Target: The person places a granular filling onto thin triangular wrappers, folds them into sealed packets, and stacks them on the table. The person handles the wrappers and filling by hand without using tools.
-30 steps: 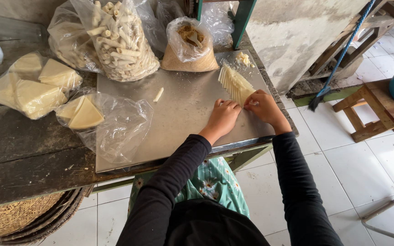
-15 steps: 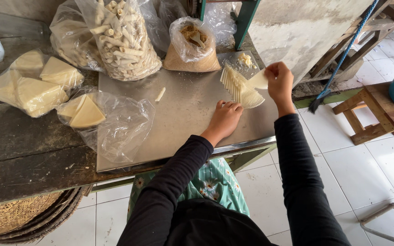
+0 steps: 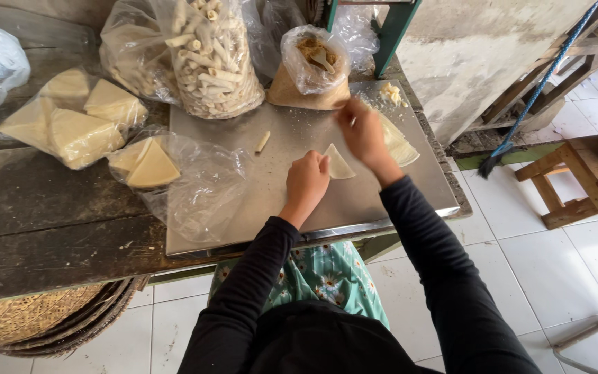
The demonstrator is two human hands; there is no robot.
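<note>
A pale triangular wrapper sheet [image 3: 338, 165] lies on the metal work board [image 3: 278, 201]. My left hand [image 3: 306, 181] rests on the board with its fingertips touching the sheet's left edge. My right hand [image 3: 363, 131] hovers above the sheet, blurred, between the brown bag of filling [image 3: 313, 69] and the stack of wrapper sheets [image 3: 399, 144]. I cannot tell whether it holds anything. One rolled stick [image 3: 263, 142] lies loose on the board.
A clear bag of rolled sticks [image 3: 209, 59] stands at the back. Bags of folded triangular wrappers [image 3: 81, 125] [image 3: 153, 166] lie on the dark wooden table [image 3: 43, 228]. A wooden stool [image 3: 569, 180] stands on the tiled floor at right, a woven basket [image 3: 29, 318] under the table.
My right hand lifted a sheet off the stack and brought it left onto the board in front of my left hand. It has since risen toward the filling bag.
</note>
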